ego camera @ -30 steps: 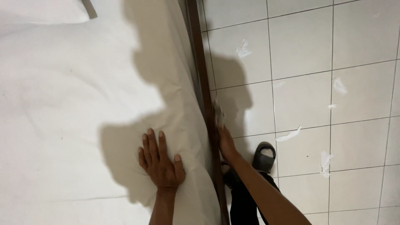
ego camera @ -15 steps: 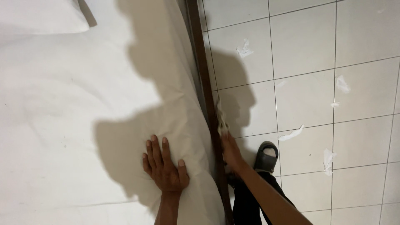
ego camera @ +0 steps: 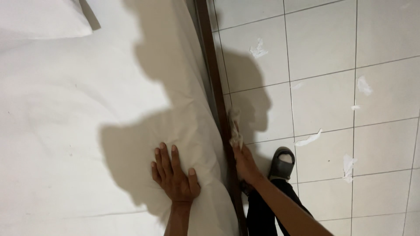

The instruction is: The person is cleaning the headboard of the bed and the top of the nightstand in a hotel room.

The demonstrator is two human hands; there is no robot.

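A white pillow [ego camera: 41,19] lies at eleven o'clock on the white sheeted bed [ego camera: 65,109]. The left hand [ego camera: 175,177] presses flat on the sheet near its edge, its grip apart with fingers spread. At its three o'clock runs the dark brown wooden bed rail [ego camera: 214,74]. The right hand [ego camera: 246,165] has its grip clamped on a crumpled whitish cloth [ego camera: 235,129] against the rail. A grey slipper [ego camera: 282,162] stands on the white tiled floor [ego camera: 341,52].
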